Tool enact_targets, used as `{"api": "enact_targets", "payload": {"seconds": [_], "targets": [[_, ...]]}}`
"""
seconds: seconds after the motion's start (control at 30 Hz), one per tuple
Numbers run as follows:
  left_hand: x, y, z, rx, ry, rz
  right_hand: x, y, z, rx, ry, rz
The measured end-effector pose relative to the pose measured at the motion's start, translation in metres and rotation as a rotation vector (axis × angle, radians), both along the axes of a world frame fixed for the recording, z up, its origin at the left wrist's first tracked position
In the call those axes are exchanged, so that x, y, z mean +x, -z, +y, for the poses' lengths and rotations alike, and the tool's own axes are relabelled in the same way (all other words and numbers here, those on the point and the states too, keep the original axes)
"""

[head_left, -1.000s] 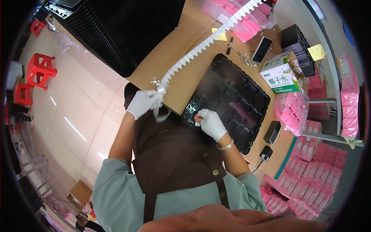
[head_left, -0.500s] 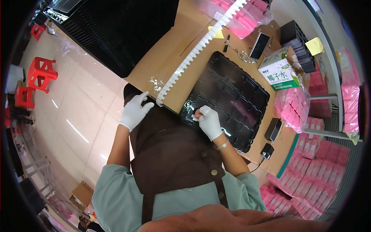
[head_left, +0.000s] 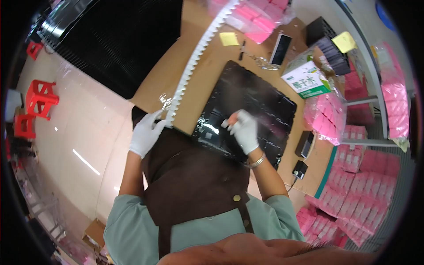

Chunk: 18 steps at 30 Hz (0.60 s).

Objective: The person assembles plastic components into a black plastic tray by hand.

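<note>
A black plastic tray (head_left: pixel 263 99) with moulded compartments lies at an angle on the brown work surface. Over its near part is my right hand (head_left: pixel 245 132), in a white glove with bare fingertips pinched together; a small pale bit shows at them, too blurred to name. Inside the tray's near-left corner is a small pale square (head_left: pixel 208 135). My left hand (head_left: pixel 146 134), gloved in white, rests at the table's near edge, thumb and fingers apart. Its thumb is beside the near end of a long white toothed strip (head_left: pixel 191 66), and I see nothing held there.
A big stack of black ribbed trays (head_left: pixel 119 44) stands at far left. Beyond the tray lie a yellow note (head_left: pixel 229 39), a pen (head_left: pixel 242 50) and a phone (head_left: pixel 281 49). To the right are a carton (head_left: pixel 304 77), bagged pink pieces (head_left: pixel 326 115) and a black box (head_left: pixel 304 143).
My right hand has lifted away from the tray's near-left corner, moving right and farther in. The pale square there is now uncovered. My left hand stays by the strip's end; the whole view has shifted.
</note>
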State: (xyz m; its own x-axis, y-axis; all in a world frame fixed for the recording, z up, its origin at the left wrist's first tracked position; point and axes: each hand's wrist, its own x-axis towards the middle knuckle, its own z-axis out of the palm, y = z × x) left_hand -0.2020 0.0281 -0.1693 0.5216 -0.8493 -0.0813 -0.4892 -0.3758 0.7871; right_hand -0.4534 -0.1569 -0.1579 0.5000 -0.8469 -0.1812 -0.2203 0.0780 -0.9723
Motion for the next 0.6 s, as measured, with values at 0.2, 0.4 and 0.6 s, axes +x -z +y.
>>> {"api": "enact_targets", "payload": {"seconds": [0.2, 0.4, 0.6], "targets": [[0.003, -0.011, 0.011, -0.013, -0.084, -0.025, -0.073, -0.106, -0.224, -0.963, 0.763, -0.207], [-0.003, -0.020, -0.018, -0.056, 0.034, -0.084, -0.237, -0.060, -0.421, -0.538, 0.274, 0.294], [-0.004, -0.018, -0.009, -0.049, -0.089, -0.030, -0.231, -0.103, -0.315, -0.991, 0.632, 0.872]]}}
